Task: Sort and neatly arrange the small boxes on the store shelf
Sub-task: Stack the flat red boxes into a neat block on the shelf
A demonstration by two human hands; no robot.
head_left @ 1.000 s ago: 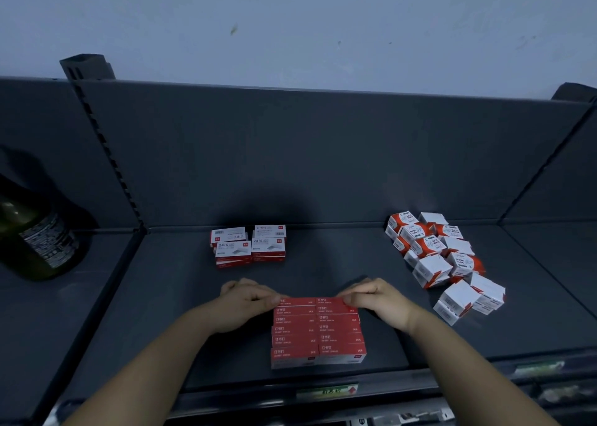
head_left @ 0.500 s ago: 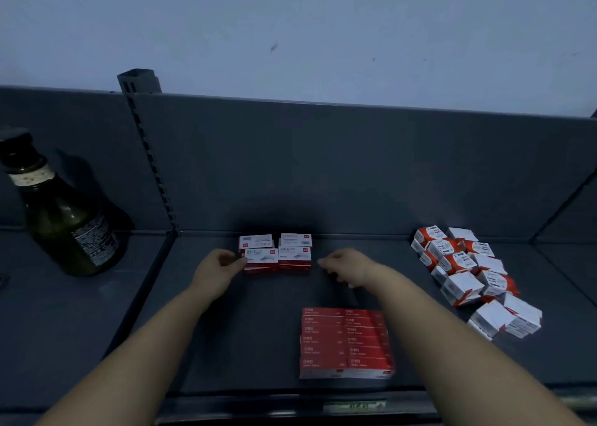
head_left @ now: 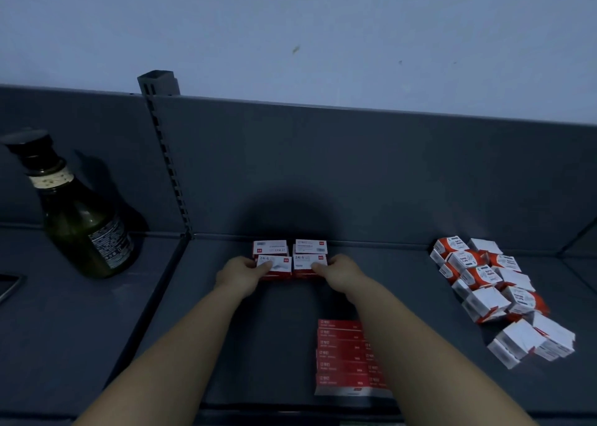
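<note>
Pinching the boxes [head_left: 284, 264] at the back edge of the shelf [head_left: 226, 345], left hand [head_left: 240, 274] and right hand [head_left: 339, 272] should push them together evenly.

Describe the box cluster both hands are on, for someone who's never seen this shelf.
Find the slotted upright in the shelf's back panel; right of its foot sits a two-by-two cluster of small boxes, gripped by the left hand and right hand. Unlike the all-red stack in front and the tumbled orange-and-white cubes at right, these have white tops over red sides.
</note>
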